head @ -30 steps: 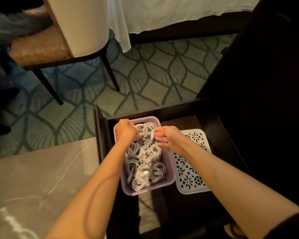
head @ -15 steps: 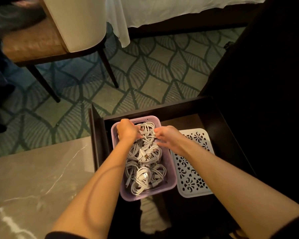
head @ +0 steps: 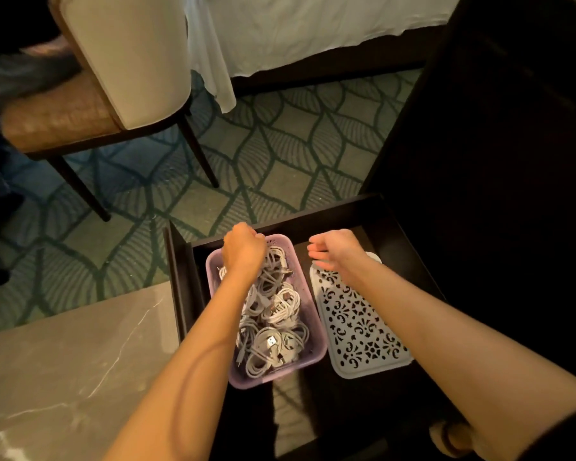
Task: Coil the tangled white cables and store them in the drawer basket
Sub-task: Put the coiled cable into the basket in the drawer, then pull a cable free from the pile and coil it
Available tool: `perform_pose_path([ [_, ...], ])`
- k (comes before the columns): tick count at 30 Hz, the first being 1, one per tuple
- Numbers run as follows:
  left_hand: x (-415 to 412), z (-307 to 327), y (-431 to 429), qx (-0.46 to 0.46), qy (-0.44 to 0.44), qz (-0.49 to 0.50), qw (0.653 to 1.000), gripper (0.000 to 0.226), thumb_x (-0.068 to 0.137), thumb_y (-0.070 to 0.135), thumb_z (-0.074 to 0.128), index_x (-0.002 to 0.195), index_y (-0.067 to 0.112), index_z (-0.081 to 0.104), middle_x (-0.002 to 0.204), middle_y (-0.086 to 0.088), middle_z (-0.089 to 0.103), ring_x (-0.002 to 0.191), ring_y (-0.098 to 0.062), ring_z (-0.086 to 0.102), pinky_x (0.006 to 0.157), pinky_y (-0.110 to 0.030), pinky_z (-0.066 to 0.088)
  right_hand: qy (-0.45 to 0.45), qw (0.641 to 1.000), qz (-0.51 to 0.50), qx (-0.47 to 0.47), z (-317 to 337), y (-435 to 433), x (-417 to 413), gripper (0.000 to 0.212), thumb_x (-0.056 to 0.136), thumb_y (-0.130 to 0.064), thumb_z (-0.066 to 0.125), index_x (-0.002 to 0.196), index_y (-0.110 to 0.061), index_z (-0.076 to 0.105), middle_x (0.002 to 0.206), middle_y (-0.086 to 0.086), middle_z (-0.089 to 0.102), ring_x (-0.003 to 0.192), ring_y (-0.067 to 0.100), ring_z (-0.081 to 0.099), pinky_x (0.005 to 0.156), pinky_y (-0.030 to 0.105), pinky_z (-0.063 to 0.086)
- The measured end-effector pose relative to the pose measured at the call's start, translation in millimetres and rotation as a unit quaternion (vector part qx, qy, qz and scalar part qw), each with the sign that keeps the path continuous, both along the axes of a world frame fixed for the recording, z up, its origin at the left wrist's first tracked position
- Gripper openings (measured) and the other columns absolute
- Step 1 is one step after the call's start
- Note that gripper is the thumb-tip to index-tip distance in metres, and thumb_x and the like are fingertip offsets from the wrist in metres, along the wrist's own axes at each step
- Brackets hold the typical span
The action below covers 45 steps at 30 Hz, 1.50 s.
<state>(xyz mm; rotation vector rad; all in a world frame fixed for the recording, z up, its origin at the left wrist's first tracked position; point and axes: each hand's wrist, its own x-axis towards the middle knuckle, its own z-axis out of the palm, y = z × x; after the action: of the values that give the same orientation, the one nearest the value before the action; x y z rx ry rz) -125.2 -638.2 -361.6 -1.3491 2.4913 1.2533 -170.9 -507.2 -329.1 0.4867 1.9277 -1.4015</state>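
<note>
Reaching left hand [head: 243,251]: your left hand is over the far left corner of the lilac rectangular plastic basket [head: 263,380], knuckles up, with the fingers curled down among the white cables [head: 276,314]; the fingertips are hidden, so you cannot tell whether they grip a cable
Right hand [head: 336,249]: it is open and holds nothing, with the fingers relaxed and pointing left; it hovers just right of the basket's far end, clear of the cables
Cables: they lie coiled in loose loops and fill the basket from end to end; a USB plug shows on the top coil near your end
Basket: it stands in the left part of the dark wooden drawer [head: 313,217], which is pulled open, with its long side running away from you
Tray: a white rectangular plastic tray with a cut-out flower pattern [head: 359,327] lies flat in the drawer just beside the basket on the right; your right forearm crosses above it
Tabletop: the grey marble tabletop [head: 64,361] is at your left, next to the drawer
Floor: green leaf-patterned carpet [head: 280,144] lies beyond the drawer
Chair: a cream-backed chair with a brown seat and dark legs [head: 130,61] stands on the carpet at far left
Bed: a white bed sheet [head: 296,28] hangs along the top
</note>
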Motion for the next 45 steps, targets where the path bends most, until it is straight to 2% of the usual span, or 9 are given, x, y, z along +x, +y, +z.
perform_pose_path([
  [4,-17.7,65.6,20.3,0.003,0.074,-0.034,0.997,0.026,0.086,0.013,0.041,0.091,0.004,0.065,0.1,-0.018,0.066,0.096,-0.035,0.06,0.083,-0.035,0.05,0.045,0.998,-0.022,-0.039,65.3,23.2,-8.7,0.035,0.097,0.0,0.035,0.126,0.015,0.048,0.127,0.034,0.052,0.125,0.037,0.049,0.108,0.036,0.036],
  [5,-22.6,81.9,27.0,-0.005,0.095,-0.044,0.994,0.026,0.085,0.014,0.041,0.088,0.005,0.064,0.097,-0.018,0.067,0.093,-0.035,0.062,0.083,-0.037,0.051,0.053,0.997,-0.026,-0.054,81.0,29.7,-10.6,0.033,0.097,0.0,0.034,0.119,0.014,0.053,0.112,0.035,0.06,0.115,0.034,0.057,0.104,0.032,0.04],
  [7,-28.4,115.3,40.6,-0.014,0.135,-0.07,0.988,0.026,0.084,0.016,0.041,0.088,0.006,0.065,0.094,-0.016,0.068,0.09,-0.035,0.063,0.084,-0.039,0.051,0.078,0.994,-0.044,-0.057,113.5,41.8,-11.2,0.023,0.096,-0.003,0.038,0.085,0.0,0.058,0.067,0.013,0.062,0.069,0.019,0.065,0.07,0.022,0.053],
  [8,-28.8,134.0,49.4,-0.016,0.156,-0.089,0.984,0.025,0.084,0.017,0.042,0.088,0.008,0.065,0.094,-0.014,0.068,0.089,-0.033,0.064,0.085,-0.039,0.051,0.106,0.991,-0.06,-0.052,130.9,50.1,-10.6,0.024,0.095,-0.004,0.04,0.076,-0.006,0.054,0.063,0.007,0.058,0.059,0.015,0.059,0.059,0.02,0.05],
  [16,-18.2,269.8,131.8,-0.05,0.287,-0.2,0.935,0.015,0.083,0.019,0.048,0.078,0.016,0.063,0.086,-0.01,0.07,0.084,-0.031,0.066,0.083,-0.041,0.053,0.295,0.947,-0.103,-0.073,267.3,130.3,24.9,0.019,0.092,-0.003,0.044,0.08,-0.004,0.06,0.075,0.008,0.059,0.065,0.017,0.059,0.062,0.024,0.052],
  [26,19.9,359.6,277.3,-0.082,0.344,-0.349,0.868,0.02,0.091,0.021,0.05,0.071,0.018,0.052,0.09,-0.011,0.068,0.083,-0.026,0.065,0.082,-0.041,0.054,0.392,0.894,-0.214,-0.041,350.7,274.5,84.3,0.022,0.091,-0.002,0.043,0.097,0.0,0.063,0.079,0.01,0.061,0.065,0.017,0.059,0.063,0.026,0.05],
  [30,32.2,375.1,338.2,-0.084,0.36,-0.402,0.838,0.024,0.09,0.018,0.05,0.067,0.016,0.051,0.086,-0.016,0.068,0.079,-0.029,0.066,0.079,-0.044,0.054,0.409,0.874,-0.261,-0.032,363.3,334.5,106.7,0.02,0.091,-0.004,0.043,0.08,-0.007,0.059,0.073,0.007,0.059,0.062,0.015,0.057,0.059,0.025,0.047],
  [37,63.8,380.3,446.6,-0.093,0.354,-0.505,0.782,0.022,0.09,0.018,0.051,0.085,0.001,0.064,0.087,-0.017,0.068,0.081,-0.031,0.066,0.079,-0.042,0.054,0.408,0.843,-0.349,-0.02,357.7,442.0,162.1,0.02,0.089,-0.002,0.043,0.075,-0.007,0.057,0.07,0.007,0.057,0.059,0.015,0.057,0.059,0.024,0.046],
  [45,105.7,372.9,553.0,-0.071,0.322,-0.623,0.709,0.022,0.088,0.011,0.048,0.074,0.002,0.062,0.083,-0.019,0.07,0.075,-0.029,0.068,0.073,-0.036,0.057,0.377,0.816,-0.438,0.014,342.4,542.6,233.2,0.017,0.089,-0.003,0.042,0.081,-0.007,0.057,0.07,0.006,0.059,0.056,0.013,0.06,0.053,0.022,0.047],
])
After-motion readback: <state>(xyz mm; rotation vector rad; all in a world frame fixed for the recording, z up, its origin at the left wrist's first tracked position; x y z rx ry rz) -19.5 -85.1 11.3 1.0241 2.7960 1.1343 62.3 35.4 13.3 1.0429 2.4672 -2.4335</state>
